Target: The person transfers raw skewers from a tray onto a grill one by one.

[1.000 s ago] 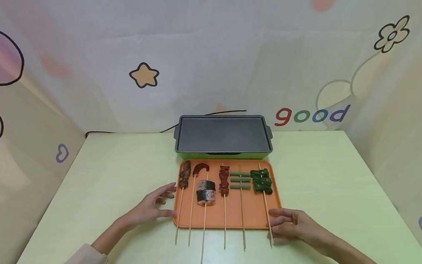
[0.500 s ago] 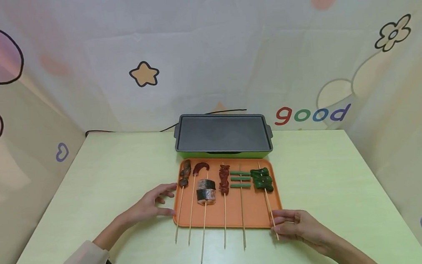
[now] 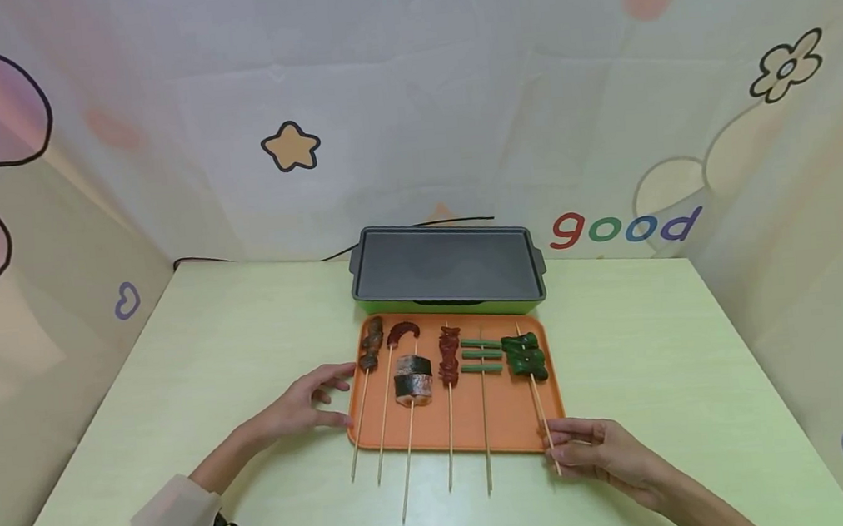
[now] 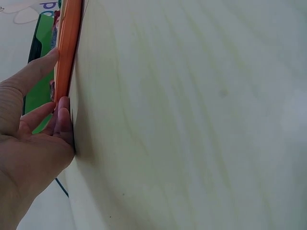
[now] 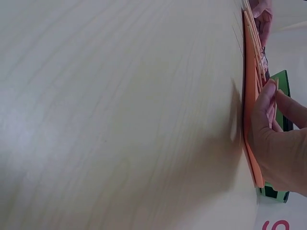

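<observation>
**Right hand pinches the green pepper skewer at the tray's near right corner**

The right hand [image 3: 596, 452] has its thumb and fingers closed on the bare stick of the green pepper skewer [image 3: 533, 387], near the stick's lower end, just past the near right corner of the orange tray [image 3: 506, 418]. The left hand [image 3: 306, 407] lies with fingers spread and relaxed against the tray's left edge, holding nothing; in the left wrist view its fingertips [image 4: 62, 108] touch the rim.

To do this step well, I would judge that the pinch should stay firm and close to the stick's end, and that the lift should begin low, so the loaded far end does not sag or drag across the neighbouring green bean skewer [image 3: 484, 399]. The left hand bracing the tray helps keep it from sliding. In the right wrist view the stick is mostly hidden by the fingers [image 5: 266, 103], so how deep the grip sits is hard to tell.

The skewer's long axis runs near to far, tilted slightly: its pepper end points away toward the grill pan [image 3: 446, 271], and its bare end leans right toward the holding hand. The peppers rest on the tray's far right part, the stick crossing the near rim.
</observation>
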`<act>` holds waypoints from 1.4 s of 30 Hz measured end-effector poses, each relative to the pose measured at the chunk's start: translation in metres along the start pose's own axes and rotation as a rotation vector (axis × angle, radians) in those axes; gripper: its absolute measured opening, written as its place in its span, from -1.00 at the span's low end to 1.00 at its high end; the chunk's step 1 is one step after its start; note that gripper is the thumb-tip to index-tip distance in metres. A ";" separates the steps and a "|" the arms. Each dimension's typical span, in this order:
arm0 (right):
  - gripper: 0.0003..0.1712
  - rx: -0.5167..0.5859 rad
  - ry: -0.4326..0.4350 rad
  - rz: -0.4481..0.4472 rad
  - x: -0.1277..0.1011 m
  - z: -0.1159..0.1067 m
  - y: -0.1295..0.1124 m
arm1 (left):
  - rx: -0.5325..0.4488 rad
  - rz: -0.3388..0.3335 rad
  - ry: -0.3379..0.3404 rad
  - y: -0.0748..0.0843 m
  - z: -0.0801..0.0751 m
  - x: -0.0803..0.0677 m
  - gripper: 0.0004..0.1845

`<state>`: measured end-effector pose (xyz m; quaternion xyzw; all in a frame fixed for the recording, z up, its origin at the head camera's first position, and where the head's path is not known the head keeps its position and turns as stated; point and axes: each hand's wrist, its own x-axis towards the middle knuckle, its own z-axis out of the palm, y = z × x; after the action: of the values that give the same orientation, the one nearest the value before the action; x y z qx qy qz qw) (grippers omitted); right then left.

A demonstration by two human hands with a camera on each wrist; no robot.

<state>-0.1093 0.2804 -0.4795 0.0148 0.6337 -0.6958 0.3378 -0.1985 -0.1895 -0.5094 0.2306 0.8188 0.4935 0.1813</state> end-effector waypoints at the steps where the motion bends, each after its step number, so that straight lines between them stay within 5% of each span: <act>1: -0.28 0.002 -0.001 0.000 0.000 0.000 0.000 | 0.004 -0.003 0.000 0.000 0.000 0.000 -0.15; 42: -0.31 0.006 0.007 0.007 -0.020 0.002 -0.006 | -0.006 -0.012 0.011 0.000 0.002 0.000 -0.14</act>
<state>-0.0959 0.2873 -0.4653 0.0204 0.6328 -0.6963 0.3380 -0.1975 -0.1888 -0.5103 0.2225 0.8198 0.4959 0.1803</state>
